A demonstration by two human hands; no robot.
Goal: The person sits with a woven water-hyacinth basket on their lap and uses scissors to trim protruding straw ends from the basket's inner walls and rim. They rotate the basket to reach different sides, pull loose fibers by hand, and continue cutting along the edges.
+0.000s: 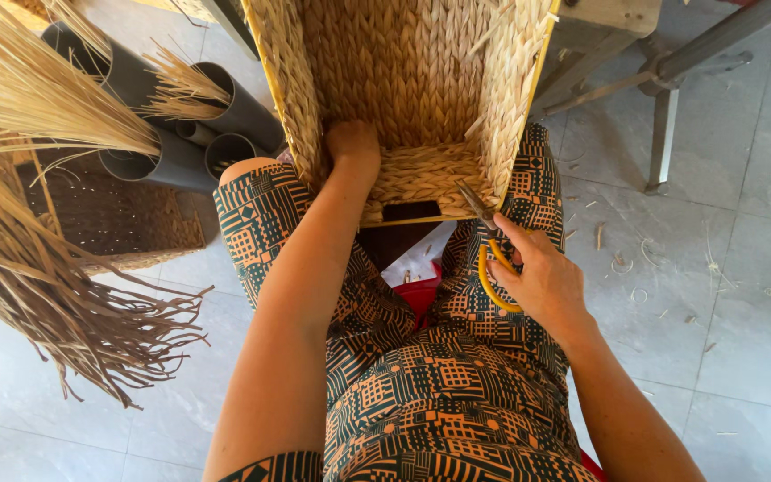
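Note:
A tall woven straw basket with a yellow frame lies tipped toward me on my lap, its opening facing me. My left hand reaches inside and presses on the near woven wall by the left corner. My right hand holds yellow-handled pliers just below the basket's front right rim, their metal jaws pointing at the weave. A small rectangular handle slot shows in the front wall.
Grey plastic pipes stuffed with straw bundles stand at the left, over a flat woven basket. A hanging sheaf of dried strips is lower left. Metal stool legs stand upper right. Straw scraps litter the tiled floor.

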